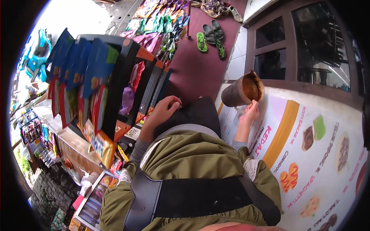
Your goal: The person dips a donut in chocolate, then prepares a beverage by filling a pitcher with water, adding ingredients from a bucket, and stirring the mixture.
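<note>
A brown jug (232,93) with a pouring lip is tilted in front of me on the right. My right hand (251,112) grips its pale handle, and the jug's stained brown inside shows. To the left of it, my left hand (168,107) is held over the dark cloth on my lap, its fingers curled in towards the thumb. Whether anything small is pinched there cannot be made out. Close to that hand stands a black-and-orange display rack (138,78) with a red packet (136,75) and a purple packet (126,99) inside.
Blue-and-red packets (98,66) hang on the rack's near side. Beyond are hanging rows of colourful sachets (156,24). Green flip-flops (201,42) and dark sandals (208,34) lie on the red floor (189,66). A printed menu banner (303,161) lines the right, below a brown-framed window (289,43).
</note>
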`<state>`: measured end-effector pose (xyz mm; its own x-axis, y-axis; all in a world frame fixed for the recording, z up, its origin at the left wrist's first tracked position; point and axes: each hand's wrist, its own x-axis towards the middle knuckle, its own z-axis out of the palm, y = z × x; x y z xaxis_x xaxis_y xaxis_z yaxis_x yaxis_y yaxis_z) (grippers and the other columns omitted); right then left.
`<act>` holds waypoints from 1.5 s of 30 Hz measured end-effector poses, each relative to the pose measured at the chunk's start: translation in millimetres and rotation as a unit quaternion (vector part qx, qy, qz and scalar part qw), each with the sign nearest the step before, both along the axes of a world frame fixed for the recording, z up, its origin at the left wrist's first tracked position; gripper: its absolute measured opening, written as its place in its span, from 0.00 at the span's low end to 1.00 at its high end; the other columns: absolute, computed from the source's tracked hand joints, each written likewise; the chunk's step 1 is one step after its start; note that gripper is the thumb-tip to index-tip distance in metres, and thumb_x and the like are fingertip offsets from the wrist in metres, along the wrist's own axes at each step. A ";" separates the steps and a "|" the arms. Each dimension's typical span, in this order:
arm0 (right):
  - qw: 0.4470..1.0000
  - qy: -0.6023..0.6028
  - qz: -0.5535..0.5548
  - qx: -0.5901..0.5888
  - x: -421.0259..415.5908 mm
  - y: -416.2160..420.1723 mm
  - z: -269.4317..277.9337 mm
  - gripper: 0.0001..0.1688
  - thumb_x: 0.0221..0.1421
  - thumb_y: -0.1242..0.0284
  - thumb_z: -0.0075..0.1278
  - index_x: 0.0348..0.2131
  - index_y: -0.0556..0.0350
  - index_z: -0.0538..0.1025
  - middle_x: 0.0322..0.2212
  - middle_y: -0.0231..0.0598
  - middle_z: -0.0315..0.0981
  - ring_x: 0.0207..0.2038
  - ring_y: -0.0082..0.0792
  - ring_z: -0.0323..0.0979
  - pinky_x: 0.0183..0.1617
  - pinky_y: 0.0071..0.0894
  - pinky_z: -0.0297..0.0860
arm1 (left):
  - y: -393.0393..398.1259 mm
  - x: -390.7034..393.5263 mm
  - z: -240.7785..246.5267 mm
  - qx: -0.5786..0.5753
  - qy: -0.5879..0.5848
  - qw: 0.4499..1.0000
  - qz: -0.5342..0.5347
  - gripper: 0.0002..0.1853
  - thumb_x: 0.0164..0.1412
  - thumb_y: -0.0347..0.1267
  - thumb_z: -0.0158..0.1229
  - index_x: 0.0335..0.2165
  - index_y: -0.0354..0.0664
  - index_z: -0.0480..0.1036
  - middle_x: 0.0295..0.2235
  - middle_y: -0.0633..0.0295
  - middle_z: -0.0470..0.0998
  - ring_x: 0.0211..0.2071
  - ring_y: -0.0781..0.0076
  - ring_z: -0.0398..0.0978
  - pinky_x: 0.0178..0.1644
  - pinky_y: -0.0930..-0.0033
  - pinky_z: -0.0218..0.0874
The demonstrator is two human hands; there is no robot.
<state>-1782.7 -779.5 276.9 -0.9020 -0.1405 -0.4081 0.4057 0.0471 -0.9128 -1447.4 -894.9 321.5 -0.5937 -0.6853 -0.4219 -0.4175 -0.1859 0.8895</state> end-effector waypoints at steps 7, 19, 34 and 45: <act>0.995 0.009 0.038 0.094 -102.3 -144.1 -14.9 0.16 0.45 0.70 0.53 0.13 0.49 0.65 0.10 0.22 0.56 0.12 0.14 0.51 0.16 0.17 0.46 | -136.9 -97.4 -15.3 0.011 -0.035 0.995 0.091 0.11 0.60 0.32 0.50 0.36 0.35 0.70 0.26 0.61 0.73 0.28 0.76 0.71 0.34 0.74 0.63; 0.969 0.100 0.223 0.024 -259.7 -448.0 -20.1 0.15 0.49 0.69 0.51 0.14 0.48 0.66 0.09 0.23 0.55 0.10 0.14 0.50 0.14 0.17 0.45 | -312.7 -192.3 -19.3 -0.049 -0.067 0.968 0.236 0.10 0.58 0.33 0.51 0.35 0.37 0.70 0.28 0.61 0.73 0.30 0.76 0.70 0.36 0.74 0.62; 0.937 0.101 0.335 -0.014 -259.6 -802.5 30.5 0.15 0.50 0.70 0.48 0.14 0.49 0.64 0.09 0.23 0.52 0.10 0.16 0.50 0.14 0.18 0.46 | -550.5 -236.6 -23.1 -0.080 0.030 0.911 0.403 0.09 0.57 0.29 0.51 0.36 0.36 0.69 0.32 0.56 0.71 0.34 0.66 0.71 0.39 0.68 0.62; 0.714 0.040 0.683 0.149 -165.9 -1063.5 -58.6 0.11 0.54 0.68 0.47 0.21 0.52 0.70 0.11 0.23 0.57 0.13 0.15 0.53 0.15 0.16 0.49 | -679.2 -244.2 -63.7 -0.059 -0.194 0.711 0.673 0.19 0.55 0.30 0.52 0.45 0.35 0.63 0.43 0.49 0.67 0.45 0.53 0.66 0.51 0.61 0.56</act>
